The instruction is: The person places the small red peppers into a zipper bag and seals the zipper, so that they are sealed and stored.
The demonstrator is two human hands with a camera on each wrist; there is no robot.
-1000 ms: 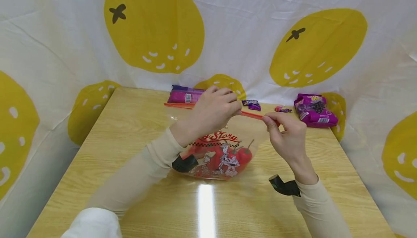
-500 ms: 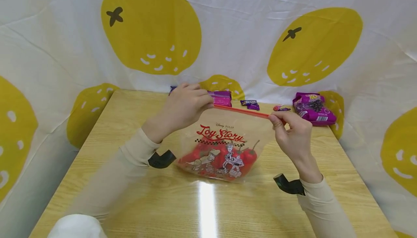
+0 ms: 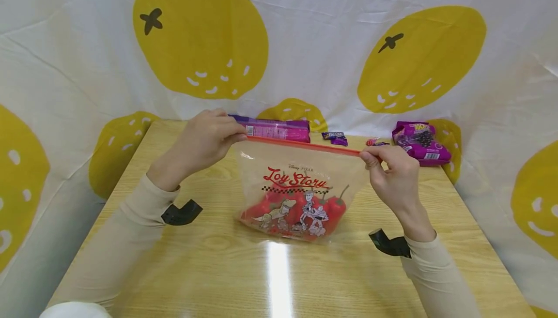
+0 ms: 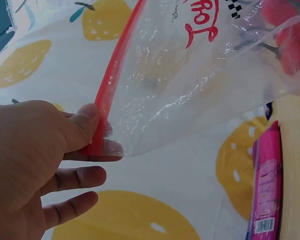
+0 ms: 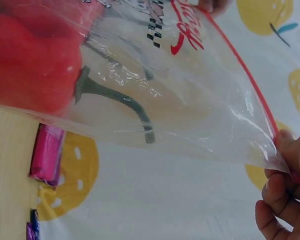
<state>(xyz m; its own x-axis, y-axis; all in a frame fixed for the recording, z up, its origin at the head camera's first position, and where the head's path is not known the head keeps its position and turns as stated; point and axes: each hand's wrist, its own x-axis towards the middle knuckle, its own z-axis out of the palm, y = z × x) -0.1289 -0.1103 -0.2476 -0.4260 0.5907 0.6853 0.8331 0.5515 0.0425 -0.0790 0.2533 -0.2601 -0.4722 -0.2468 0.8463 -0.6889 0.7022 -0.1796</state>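
Note:
Between both hands hangs a clear zip bag (image 3: 301, 163) with a red zip strip (image 3: 301, 144) along its top and "Toy Story" print on the front. Several red bell peppers (image 5: 35, 65) with green stems lie in its lower part. My left hand (image 3: 202, 139) pinches the left end of the strip between thumb and forefinger; in the left wrist view the other fingers (image 4: 72, 180) stand loose. My right hand (image 3: 392, 177) pinches the strip's right end. The strip is stretched nearly straight, and the bag's bottom is at the table.
A long purple and pink packet (image 3: 279, 129) lies at the table's back edge. Two small wrapped sweets (image 3: 334, 138), another small wrapped piece (image 3: 376, 142) and a purple bag with a grape picture (image 3: 420, 143) sit right of it. A white cloth with yellow fruit hangs behind.
My left hand has moved left along the red strip from near its right part to the left end. The right hand has stayed nearly in place, and the bag's print has come into full view.

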